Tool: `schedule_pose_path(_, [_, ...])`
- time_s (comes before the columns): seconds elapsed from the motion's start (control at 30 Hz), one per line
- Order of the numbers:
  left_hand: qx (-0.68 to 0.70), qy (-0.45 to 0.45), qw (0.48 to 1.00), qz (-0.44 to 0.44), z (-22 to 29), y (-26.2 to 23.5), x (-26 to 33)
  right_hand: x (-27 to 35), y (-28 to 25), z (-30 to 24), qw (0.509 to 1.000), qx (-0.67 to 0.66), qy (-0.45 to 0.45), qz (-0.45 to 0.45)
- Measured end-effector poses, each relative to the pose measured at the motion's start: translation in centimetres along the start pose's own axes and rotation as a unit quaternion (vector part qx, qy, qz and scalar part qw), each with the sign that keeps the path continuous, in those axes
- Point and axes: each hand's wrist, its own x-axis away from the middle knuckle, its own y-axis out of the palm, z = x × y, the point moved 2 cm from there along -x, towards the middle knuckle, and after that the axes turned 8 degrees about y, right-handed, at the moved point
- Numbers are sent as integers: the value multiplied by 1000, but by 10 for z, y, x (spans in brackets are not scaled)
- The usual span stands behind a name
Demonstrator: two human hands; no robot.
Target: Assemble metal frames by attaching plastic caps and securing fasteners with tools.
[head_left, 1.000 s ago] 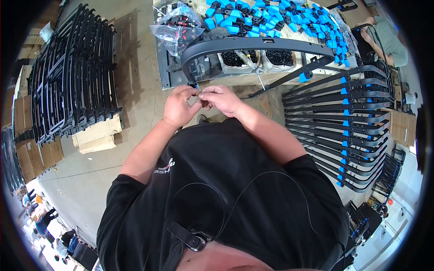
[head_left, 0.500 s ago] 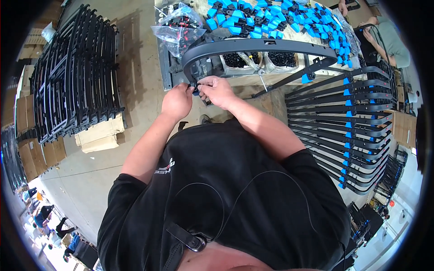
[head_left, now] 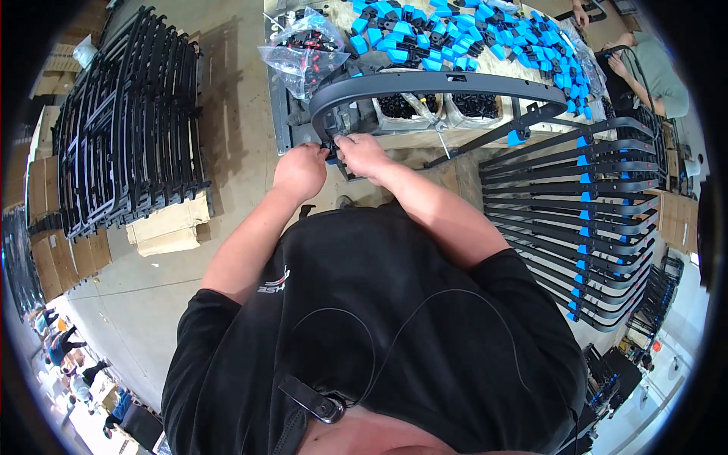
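A black curved frame (head_left: 417,83) lies over the near edge of the workbench, its bent left end coming down to my hands. At that end my left hand (head_left: 301,171) is closed, fingertips pinching a small dark part. My right hand (head_left: 365,157) meets it from the other side, thumb and fingers pressed together on the same spot. The part is mostly hidden by my fingers, and its kind cannot be made out. A bit of blue shows just below the fingertips. Right of my hands, a silver wrench (head_left: 442,135) rests against a box of small black pieces (head_left: 409,121).
Many blue-and-black brackets (head_left: 455,34) cover the workbench (head_left: 523,72), beside a clear plastic bag (head_left: 303,57). Black frames with blue brackets (head_left: 584,220) are stacked at my right. Another stack of black frames (head_left: 129,129) stands at left. A co-worker (head_left: 652,76) is at far right.
My hands stay at the frame's end, with the fingers slightly shifted. The frame and bench sit a little lower and further right in the picture.
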Motion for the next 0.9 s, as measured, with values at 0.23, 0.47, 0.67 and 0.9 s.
schedule_pose_path(0.23, [2, 1, 1000, 7, 0, 1, 0, -17, 6, 12, 986, -11, -155, 55])
schedule_pose_path(0.47, [2, -18, 1000, -11, 2, -3, 0, -6, 8, 11, 994, -100, -41, -28])
schedule_pose_path(0.67, [2, -16, 1000, -15, -2, 1, -1, -5, 12, 8, 981, -40, -176, 65])
schedule_pose_path(0.9, [-1, -29, 999, -20, 2, -2, 1, -6, 12, 8, 990, 15, -123, 67])
